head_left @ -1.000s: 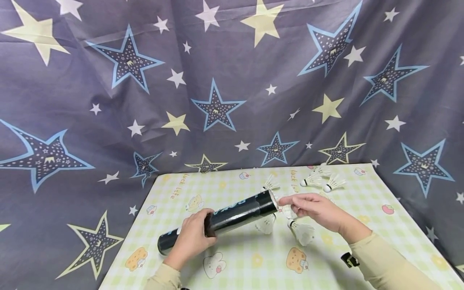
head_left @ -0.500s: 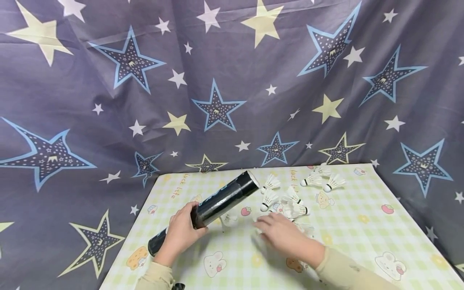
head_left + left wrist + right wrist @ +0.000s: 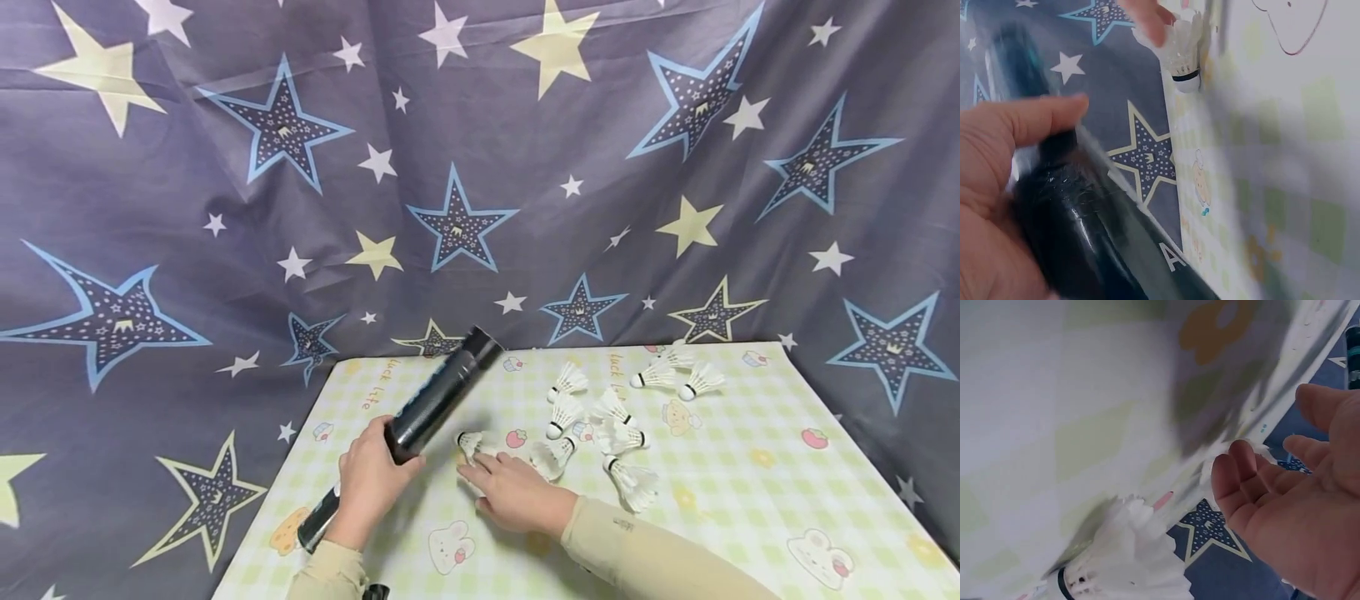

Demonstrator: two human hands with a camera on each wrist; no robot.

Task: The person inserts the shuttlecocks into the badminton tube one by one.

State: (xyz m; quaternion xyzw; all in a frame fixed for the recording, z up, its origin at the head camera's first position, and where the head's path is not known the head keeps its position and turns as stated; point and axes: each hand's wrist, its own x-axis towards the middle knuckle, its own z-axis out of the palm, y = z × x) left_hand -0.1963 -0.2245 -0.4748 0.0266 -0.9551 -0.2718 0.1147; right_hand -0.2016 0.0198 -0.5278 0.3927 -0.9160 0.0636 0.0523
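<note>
The right hand (image 3: 517, 496) is low over the checked tablecloth (image 3: 735, 500), its fingers loosely extended and its thumb apart, gripping nothing. Its fingertips are at the feathered end of the nearest shuttlecock (image 3: 467, 443), which lies on its side, between the two hands; whether they touch it cannot be told. The left hand (image 3: 372, 479) is wrapped around the middle of a long black tube (image 3: 431, 408), held slanted, its upper end leaning away and to the right. Other shuttlecocks (image 3: 564, 414) lie just beyond the right hand, and a small cluster (image 3: 654, 375) sits near the back edge.

The step in hand appears to be picking up that nearest shuttlecock. Its rounded tip (image 3: 1188, 84) points away from the right hand, so the fingers would do well to close gently where the feathers meet the tip; pinching the feather ends could bend them. A light grip should be enough. The left hand would help most by holding the tube steady, clear of the reaching fingers.
</note>
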